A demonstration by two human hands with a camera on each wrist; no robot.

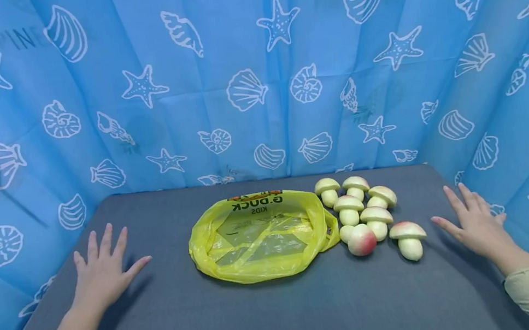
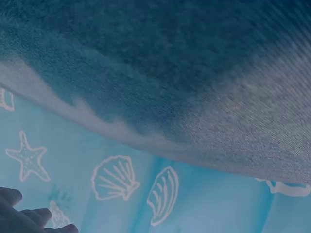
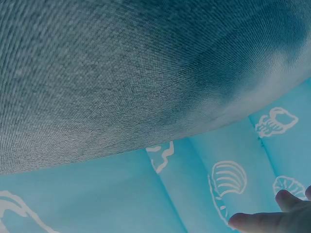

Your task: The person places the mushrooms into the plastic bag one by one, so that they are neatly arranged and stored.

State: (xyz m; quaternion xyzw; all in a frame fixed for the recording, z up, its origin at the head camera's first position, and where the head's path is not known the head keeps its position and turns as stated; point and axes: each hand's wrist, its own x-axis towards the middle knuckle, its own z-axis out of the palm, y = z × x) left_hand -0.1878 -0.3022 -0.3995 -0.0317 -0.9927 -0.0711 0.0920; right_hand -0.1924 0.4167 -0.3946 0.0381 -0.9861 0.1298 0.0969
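Observation:
A yellow plastic bag [image 1: 257, 270] with dark lettering lies mouth-up and spread wide at the middle of the grey table. Several toy mushrooms [image 1: 347, 203], pale green with pinkish patches, cluster against its right side. One mushroom [image 1: 407, 230] stands a little apart, nearest my right hand [image 1: 480, 224]. That hand is spread over the table's right side, holding nothing. On the left, my left hand [image 1: 101, 273] is likewise spread with bare fingers, well away from the bag. Each wrist view catches only fingertips [image 2: 36, 216] at a lower corner, with table cloth above.
A blue curtain [image 1: 260, 127] printed with white shells and starfish hangs behind the table [image 1: 283, 317] and along both sides. The table's far edge runs close behind the bag and mushrooms.

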